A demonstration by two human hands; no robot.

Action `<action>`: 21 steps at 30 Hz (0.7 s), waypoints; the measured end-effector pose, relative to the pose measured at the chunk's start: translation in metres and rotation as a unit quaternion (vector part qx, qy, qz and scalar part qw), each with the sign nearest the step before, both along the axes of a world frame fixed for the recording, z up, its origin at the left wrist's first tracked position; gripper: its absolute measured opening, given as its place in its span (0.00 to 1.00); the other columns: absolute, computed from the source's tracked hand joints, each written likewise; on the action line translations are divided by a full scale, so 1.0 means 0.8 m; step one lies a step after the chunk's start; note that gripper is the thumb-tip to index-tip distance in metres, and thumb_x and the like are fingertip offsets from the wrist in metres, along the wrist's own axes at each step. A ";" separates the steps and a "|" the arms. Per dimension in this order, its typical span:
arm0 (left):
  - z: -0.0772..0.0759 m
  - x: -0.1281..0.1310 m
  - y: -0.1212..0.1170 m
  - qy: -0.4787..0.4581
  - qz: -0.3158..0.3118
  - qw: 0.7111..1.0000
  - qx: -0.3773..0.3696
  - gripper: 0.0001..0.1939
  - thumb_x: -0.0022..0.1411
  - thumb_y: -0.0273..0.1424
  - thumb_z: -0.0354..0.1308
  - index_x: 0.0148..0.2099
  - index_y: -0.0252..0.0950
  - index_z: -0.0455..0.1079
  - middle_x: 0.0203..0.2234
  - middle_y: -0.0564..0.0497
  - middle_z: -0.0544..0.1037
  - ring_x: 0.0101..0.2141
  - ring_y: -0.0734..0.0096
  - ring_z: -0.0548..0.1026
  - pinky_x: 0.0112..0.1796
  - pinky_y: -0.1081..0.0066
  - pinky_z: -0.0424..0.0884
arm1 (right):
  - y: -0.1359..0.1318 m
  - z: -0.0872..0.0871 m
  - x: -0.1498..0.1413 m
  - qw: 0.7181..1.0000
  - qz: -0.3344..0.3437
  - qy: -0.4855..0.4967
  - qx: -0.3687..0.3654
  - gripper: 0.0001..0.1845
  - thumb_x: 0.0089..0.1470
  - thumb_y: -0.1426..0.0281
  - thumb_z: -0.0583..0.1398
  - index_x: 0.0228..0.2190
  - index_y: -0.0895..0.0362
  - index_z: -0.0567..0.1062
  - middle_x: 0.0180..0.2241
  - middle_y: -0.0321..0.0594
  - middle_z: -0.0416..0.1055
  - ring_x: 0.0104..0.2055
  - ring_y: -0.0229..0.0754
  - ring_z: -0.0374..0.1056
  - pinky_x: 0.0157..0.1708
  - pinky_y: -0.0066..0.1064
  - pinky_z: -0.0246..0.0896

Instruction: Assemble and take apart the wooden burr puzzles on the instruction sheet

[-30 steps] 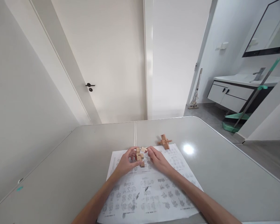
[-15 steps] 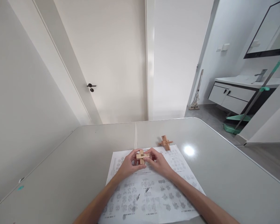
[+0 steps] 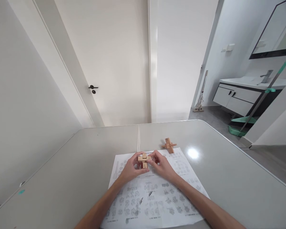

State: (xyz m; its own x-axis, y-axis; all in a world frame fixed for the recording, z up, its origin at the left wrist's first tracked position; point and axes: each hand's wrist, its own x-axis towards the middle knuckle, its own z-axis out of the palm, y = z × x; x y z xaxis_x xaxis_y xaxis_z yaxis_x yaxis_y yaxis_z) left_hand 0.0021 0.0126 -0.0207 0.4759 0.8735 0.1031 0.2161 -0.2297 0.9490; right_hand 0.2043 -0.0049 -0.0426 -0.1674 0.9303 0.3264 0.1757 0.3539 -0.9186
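Near the twelve-o'clock edge of a printed sheet, a pale wooden block cluster is held between two bare hands; whether it also rests on the paper I cannot tell. Its bars cross one another, so holding it from both sides probably keeps them from slipping apart. From eight o'clock the left hand cups it, forefinger towards ten and thumb towards six, apparently as the steadying support. From three o'clock the right hand pinches the end of the crosswise bar between thumb and fingers, a grip that seems suited to fine adjustment. The fingers' far sides are hidden.

At two o'clock from the cluster, a darker wooden cross sits by the sheet's far edge, seemingly set aside to leave the hands room. The sheet lies under the forearms, its rows of small figures within easy sight. Beneath everything spreads a grey table; beyond, a black door handle shows at eleven o'clock and a washbasin at two.
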 end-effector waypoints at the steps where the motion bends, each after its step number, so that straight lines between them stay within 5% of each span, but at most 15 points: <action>1: 0.001 0.000 0.000 -0.001 -0.002 1.000 0.000 0.33 0.51 0.38 0.73 0.57 0.40 0.65 0.45 0.46 0.76 0.41 0.64 0.75 0.40 0.67 0.73 | 0.000 0.001 0.000 1.000 -0.001 -0.001 0.001 0.14 0.62 0.55 0.58 0.37 0.53 0.69 0.23 0.31 0.65 0.26 0.39 0.59 0.27 0.29 0.53; 21: 0.005 0.003 -0.005 -0.022 -0.008 0.999 -0.022 0.32 0.51 0.37 0.72 0.56 0.41 0.64 0.46 0.46 0.76 0.42 0.63 0.75 0.39 0.67 0.73 | -0.002 0.000 -0.001 1.000 0.001 -0.004 0.005 0.15 0.63 0.54 0.56 0.38 0.53 0.69 0.24 0.33 0.65 0.27 0.40 0.61 0.26 0.29 0.52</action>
